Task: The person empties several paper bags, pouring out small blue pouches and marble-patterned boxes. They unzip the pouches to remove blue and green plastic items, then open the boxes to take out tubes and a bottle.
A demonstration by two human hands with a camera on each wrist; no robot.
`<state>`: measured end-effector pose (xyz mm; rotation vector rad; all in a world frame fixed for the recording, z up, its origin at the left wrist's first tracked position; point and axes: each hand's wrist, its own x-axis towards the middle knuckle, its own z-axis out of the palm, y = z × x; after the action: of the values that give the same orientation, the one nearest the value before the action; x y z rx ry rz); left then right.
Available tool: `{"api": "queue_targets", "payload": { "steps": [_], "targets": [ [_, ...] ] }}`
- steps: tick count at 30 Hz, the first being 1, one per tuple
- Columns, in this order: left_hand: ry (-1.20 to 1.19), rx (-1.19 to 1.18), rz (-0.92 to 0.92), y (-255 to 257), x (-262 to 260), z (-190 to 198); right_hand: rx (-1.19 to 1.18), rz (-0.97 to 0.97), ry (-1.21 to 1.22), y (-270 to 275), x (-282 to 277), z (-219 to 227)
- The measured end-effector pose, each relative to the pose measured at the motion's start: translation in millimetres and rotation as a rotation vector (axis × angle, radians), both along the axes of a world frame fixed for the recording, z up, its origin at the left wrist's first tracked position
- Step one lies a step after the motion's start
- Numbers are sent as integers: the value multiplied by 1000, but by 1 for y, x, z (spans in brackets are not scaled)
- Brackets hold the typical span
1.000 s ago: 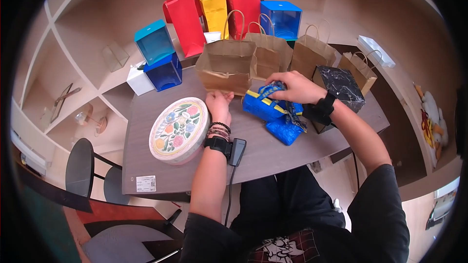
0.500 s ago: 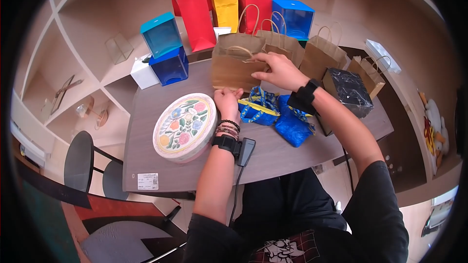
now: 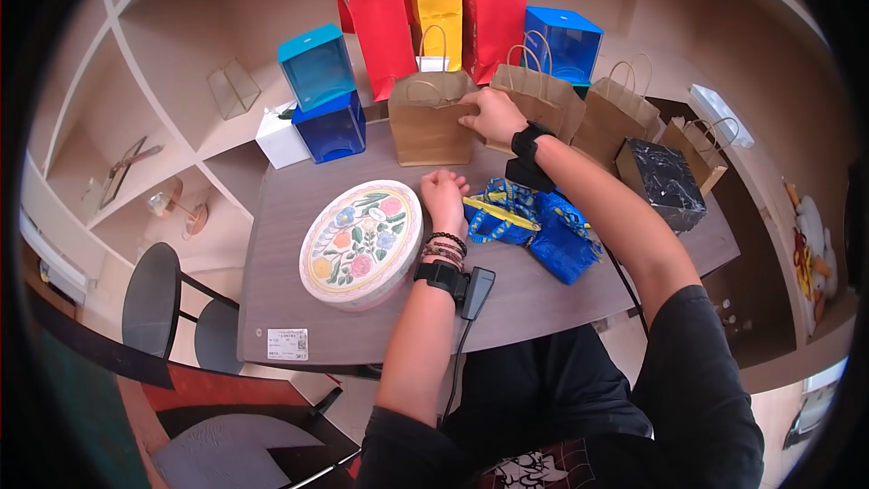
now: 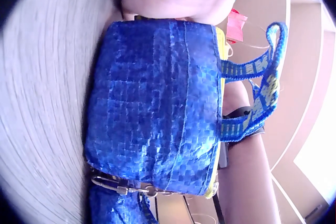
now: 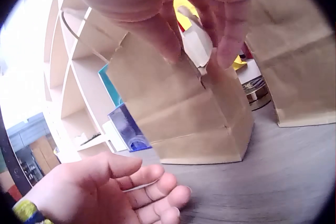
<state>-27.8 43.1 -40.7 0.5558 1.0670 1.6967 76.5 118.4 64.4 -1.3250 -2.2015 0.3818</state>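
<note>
A brown paper bag (image 3: 425,131) stands upright on the grey table (image 3: 290,208), also in the right wrist view (image 5: 178,113). My right hand (image 3: 489,113) pinches its top right corner between thumb and fingers (image 5: 220,35). My left hand (image 3: 444,192) rests on the table in front of the bag, fingers loosely curled and holding nothing (image 5: 115,187). Right beside it lies a crumpled blue woven bag (image 3: 543,231) with yellow trim and blue-yellow straps, which fills the left wrist view (image 4: 157,103).
A round floral box (image 3: 362,240) sits left of my left hand. Behind stand more brown paper bags (image 3: 615,113), red and yellow bags (image 3: 385,9), stacked blue boxes (image 3: 317,63) and a white box (image 3: 282,139). A black marbled box (image 3: 665,183) stands at the right.
My right hand left the blue woven bag and took the brown bag's top corner. The brown bag went from tipped toward me to upright and farther back. My left hand let go of its base.
</note>
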Motion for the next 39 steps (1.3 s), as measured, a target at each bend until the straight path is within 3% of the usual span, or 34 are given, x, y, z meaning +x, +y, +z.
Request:
{"api": "queue_targets", "payload": {
  "steps": [2, 5, 10, 12, 14, 20, 22, 25, 35, 37, 39],
  "targets": [
    [6, 3, -2, 0, -1, -1, 233, 18, -7, -2, 6, -6],
    [12, 7, -4, 1, 0, -2, 325, 25, 106, -28, 25, -1],
    [14, 40, -11, 3, -2, -7, 210, -19, 249, -72, 77, 2],
    [14, 52, -16, 5, -4, -9, 149, -58, 50, -74, 100, -16],
    [54, 29, -36, 2, -4, -5, 94, -61, 52, -79, 112, -33],
    [98, 27, -76, 3, -10, -6, -39, -18, 0, -91, 113, -58],
    [111, 44, -105, 8, -14, -11, -218, 32, 4, -94, 108, -56],
    [141, 24, -89, 11, -17, -15, -25, 57, -59, -95, 107, -71],
    [202, 4, -57, -1, -10, -3, -35, 73, 45, -97, 112, -74],
    [398, -2, -42, -1, -14, -3, -56, 78, 40, -97, 112, -73],
    [437, 24, 14, 2, -16, -9, -70, 96, 38, -100, 109, -72]
  ]
}}
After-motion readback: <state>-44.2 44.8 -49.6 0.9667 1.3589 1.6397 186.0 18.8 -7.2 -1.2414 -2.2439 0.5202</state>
